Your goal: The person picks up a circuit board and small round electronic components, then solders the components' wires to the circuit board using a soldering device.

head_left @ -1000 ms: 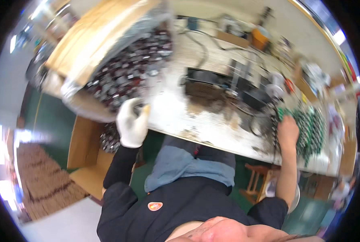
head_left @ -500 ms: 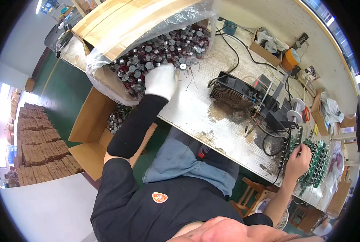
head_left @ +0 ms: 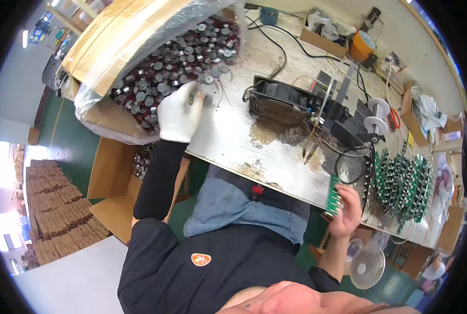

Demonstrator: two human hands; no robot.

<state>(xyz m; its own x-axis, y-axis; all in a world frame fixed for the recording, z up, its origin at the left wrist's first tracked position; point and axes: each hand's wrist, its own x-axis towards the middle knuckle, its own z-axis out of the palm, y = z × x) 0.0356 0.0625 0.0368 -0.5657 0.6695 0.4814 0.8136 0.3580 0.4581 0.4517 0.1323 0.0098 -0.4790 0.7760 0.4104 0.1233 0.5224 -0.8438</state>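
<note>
Our right fingers (head_left: pixel 350 194) grip a circuit board (head_left: pixel 333 196); our left fingers (head_left: pixel 183 94) seemingly pinch a motor (head_left: pixel 193 96), heaped motors (head_left: pixel 161 86) beside them, presumably for easy reach.

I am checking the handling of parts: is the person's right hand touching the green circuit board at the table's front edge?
Touching. The head view shows the right hand gripping the green circuit board by its right side, without visible gap.

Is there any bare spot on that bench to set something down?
Yes: the bench between the gloved left hand and the black fan, and the stained strip in front of the fan. It's crowded right of the fan, around the white spool and green boards.
</note>
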